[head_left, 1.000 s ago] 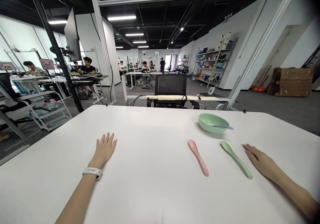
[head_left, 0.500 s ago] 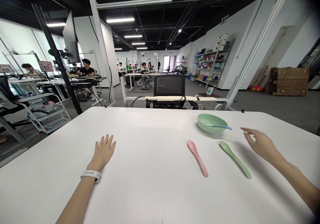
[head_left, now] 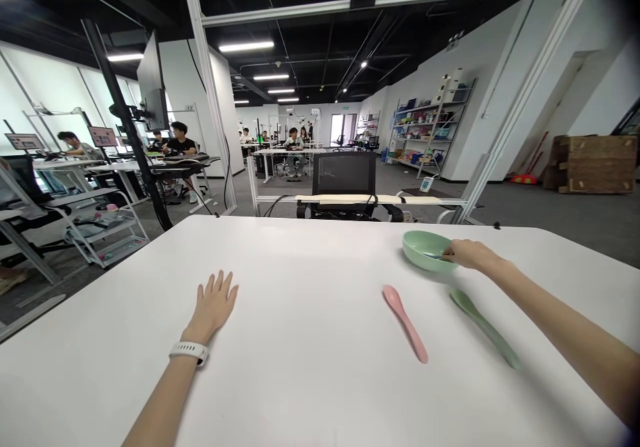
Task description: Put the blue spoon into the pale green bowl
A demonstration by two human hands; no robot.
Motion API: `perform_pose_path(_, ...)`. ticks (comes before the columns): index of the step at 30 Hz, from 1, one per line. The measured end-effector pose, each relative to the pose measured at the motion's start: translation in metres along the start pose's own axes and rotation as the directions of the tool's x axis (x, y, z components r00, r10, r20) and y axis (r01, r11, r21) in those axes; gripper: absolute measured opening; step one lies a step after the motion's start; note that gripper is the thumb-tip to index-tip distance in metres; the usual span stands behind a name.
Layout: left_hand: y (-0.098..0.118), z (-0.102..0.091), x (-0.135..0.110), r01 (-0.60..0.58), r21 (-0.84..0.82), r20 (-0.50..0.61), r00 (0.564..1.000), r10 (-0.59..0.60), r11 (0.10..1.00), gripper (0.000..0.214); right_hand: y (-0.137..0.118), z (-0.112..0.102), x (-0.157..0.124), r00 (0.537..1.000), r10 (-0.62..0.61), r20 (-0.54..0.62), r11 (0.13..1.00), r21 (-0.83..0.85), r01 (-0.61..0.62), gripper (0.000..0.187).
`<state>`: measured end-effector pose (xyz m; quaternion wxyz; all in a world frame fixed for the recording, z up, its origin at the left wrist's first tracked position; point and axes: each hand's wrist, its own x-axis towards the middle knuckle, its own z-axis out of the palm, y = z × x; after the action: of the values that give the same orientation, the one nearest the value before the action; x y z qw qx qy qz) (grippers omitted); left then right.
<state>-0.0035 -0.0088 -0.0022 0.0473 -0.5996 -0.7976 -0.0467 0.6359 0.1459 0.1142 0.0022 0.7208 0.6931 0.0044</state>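
Blue spoon lay in green bowl left of right grip, handle pinched, not lifted out; pink spoon, green spoon untouched nearside; left grip spread, empty.

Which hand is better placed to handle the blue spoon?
Likely the right hand: its fingers are at the blue spoon in the green bowl. The left hand lies well away, flat on the table.

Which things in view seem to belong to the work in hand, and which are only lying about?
Probably in the work:
bowl
blue spoon, at the fingertips of the right hand

Seemingly just lying about, untouched:
pink spoon
green spoon
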Motion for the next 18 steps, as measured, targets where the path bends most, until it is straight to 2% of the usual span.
perform_pose_path(5,0.001,0.002,-0.001,0.008,0.001,-0.014,1.0,-0.008,1.0,0.071,0.008,-0.011,-0.007,0.996,0.052,-0.074,0.998,0.051,-0.048,0.027)
perform_pose_path(7,0.0,0.002,-0.001,0.008,-0.001,-0.022,1.0,-0.008,1.0,0.07,0.019,-0.013,-0.022,0.982,0.109,-0.153,0.988,0.128,-0.09,0.033)
perform_pose_path(9,0.0,0.001,-0.001,0.013,-0.006,-0.016,1.0,-0.013,1.0,0.07,0.036,-0.008,-0.044,0.947,0.218,-0.234,0.954,0.256,-0.156,0.041)
perform_pose_path(11,-0.001,0.0,0.0,0.019,-0.012,0.01,1.0,-0.019,1.0,0.071,0.058,0.008,-0.07,0.899,0.337,-0.279,0.9,0.376,-0.22,0.045)
perform_pose_path(14,-0.002,-0.002,0.002,0.017,-0.021,0.046,0.999,-0.016,1.0,0.073,0.098,0.046,-0.106,0.847,0.439,-0.299,0.847,0.452,-0.28,0.039)
perform_pose_path(17,-0.003,-0.003,0.002,0.01,-0.035,0.041,0.999,-0.009,0.999,0.074,0.134,0.085,-0.126,0.81,0.52,-0.27,0.796,0.496,-0.346,0.029)
perform_pose_path(18,-0.003,-0.003,0.003,0.007,-0.041,0.034,0.999,-0.005,0.999,0.074,0.143,0.096,-0.129,0.811,0.535,-0.235,0.78,0.507,-0.367,0.026)
